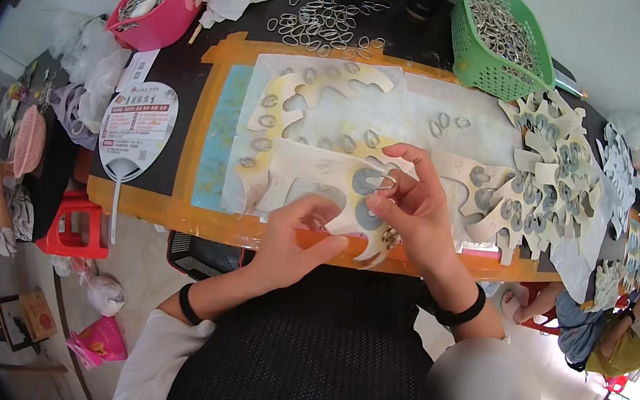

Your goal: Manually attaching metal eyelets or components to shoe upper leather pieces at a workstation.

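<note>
At the near middle of the surface (pixel 148 203) is a cream cut-out (pixel 350 204) with grey patches, seemingly light, flexible, best held by its margins. A metal ring (pixel 390 184) is pinched in the right hand's (pixel 421 216) fingers; whether the left hand's (pixel 289 236) fingers are closed cannot be told.

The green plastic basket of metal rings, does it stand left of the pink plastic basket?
No, the green plastic basket is at right, the pink plastic basket at left.

Wearer's two hands (pixel 289 243) (pixel 422 214), dozens of loose rings (pixel 324 23) far, one bright-pink basket (pixel 169 25) far left, one green basket (pixel 506 84) far right
</note>
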`<action>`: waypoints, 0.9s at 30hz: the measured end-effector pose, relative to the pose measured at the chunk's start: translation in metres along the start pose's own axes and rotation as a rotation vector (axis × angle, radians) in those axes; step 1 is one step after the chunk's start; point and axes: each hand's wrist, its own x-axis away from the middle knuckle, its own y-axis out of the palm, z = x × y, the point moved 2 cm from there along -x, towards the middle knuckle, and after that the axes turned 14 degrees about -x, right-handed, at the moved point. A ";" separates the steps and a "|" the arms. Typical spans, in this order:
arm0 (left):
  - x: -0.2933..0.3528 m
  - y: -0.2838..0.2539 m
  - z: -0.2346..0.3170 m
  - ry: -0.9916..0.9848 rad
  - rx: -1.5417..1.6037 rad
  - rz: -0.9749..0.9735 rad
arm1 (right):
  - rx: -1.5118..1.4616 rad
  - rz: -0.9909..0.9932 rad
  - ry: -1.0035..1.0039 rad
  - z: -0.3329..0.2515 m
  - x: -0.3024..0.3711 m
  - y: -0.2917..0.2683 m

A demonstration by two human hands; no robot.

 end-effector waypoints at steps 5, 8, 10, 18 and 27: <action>-0.017 0.017 0.003 0.145 0.270 -0.202 | -0.153 0.002 0.221 0.003 0.003 0.007; -0.017 0.016 -0.012 0.208 0.376 -0.222 | -0.243 0.000 0.465 0.007 -0.001 0.001; -0.017 0.018 -0.018 0.142 0.456 -0.194 | -0.263 -0.001 0.504 0.008 -0.003 0.001; -0.021 0.012 -0.038 0.001 0.508 -0.206 | -0.118 -0.092 0.216 0.016 0.006 -0.005; -0.017 0.015 -0.018 -0.066 0.598 -0.069 | -0.161 -0.005 0.102 0.011 0.012 -0.002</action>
